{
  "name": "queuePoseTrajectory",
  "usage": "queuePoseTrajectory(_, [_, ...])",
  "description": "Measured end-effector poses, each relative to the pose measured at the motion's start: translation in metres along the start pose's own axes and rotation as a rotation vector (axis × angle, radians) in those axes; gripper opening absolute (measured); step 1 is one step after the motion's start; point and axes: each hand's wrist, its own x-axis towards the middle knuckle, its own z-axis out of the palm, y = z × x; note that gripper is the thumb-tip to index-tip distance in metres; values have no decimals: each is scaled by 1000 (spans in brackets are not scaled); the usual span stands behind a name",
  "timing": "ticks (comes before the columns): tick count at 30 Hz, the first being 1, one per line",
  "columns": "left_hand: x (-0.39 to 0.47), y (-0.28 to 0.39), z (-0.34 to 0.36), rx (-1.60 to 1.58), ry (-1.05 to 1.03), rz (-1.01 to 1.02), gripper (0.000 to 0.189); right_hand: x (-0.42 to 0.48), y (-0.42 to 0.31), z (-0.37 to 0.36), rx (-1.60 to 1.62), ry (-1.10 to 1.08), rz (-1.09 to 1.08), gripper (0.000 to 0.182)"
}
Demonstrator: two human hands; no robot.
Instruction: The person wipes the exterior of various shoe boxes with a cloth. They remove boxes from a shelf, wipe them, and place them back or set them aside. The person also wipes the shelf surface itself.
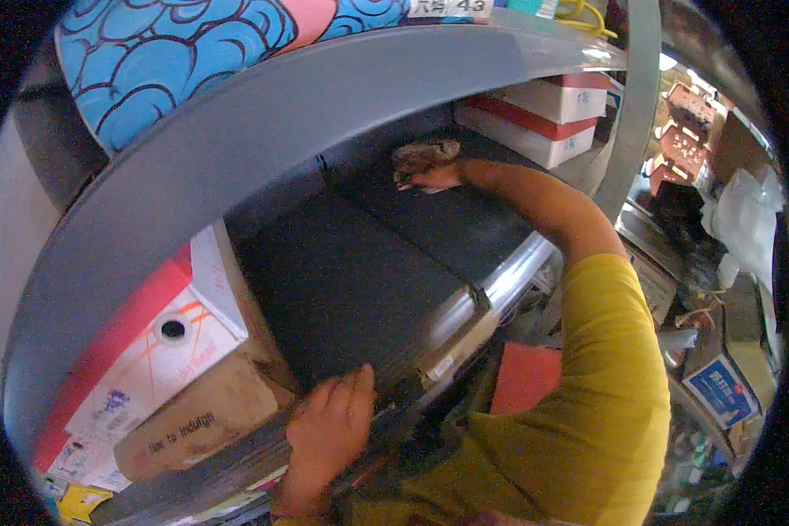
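Note:
My right hand [437,177] stretches far into a shelf bay and presses a crumpled brownish cloth [427,152] onto the dark shelf surface [342,263], near its back wall. Closer to me, my left hand [335,414] lies at the shelf's front edge, fingers extended and nothing visible in it. It looks slightly blurred. A seam runs across the dark surface between the two hands. Along the front edge are a shiny strip [516,269] and a piece of brown cardboard [460,348].
A red-and-white shoe box [204,348] and a brown cardboard piece [204,421] stand left. White boxes with red lids [552,131] are stacked at the back right. A grey upper shelf [342,112] crosses overhead, beside a metal post [631,105]. Cartons [723,394] clutter the right.

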Motion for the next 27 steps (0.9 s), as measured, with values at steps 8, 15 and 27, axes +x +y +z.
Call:
queuePoseTrajectory(8, [-1,0,-2,-74,68,-86,36,-106,-118,-35,38,-112,-47,40])
queuePoseTrajectory(15, [-4,2,-1,-125,112,-89,38,-179,16,-20,-115,-187,187,47])
queuePoseTrajectory(27, [5,5,-8,-126,119,-48,33,-141,-57,-24,-94,22,-31,40])
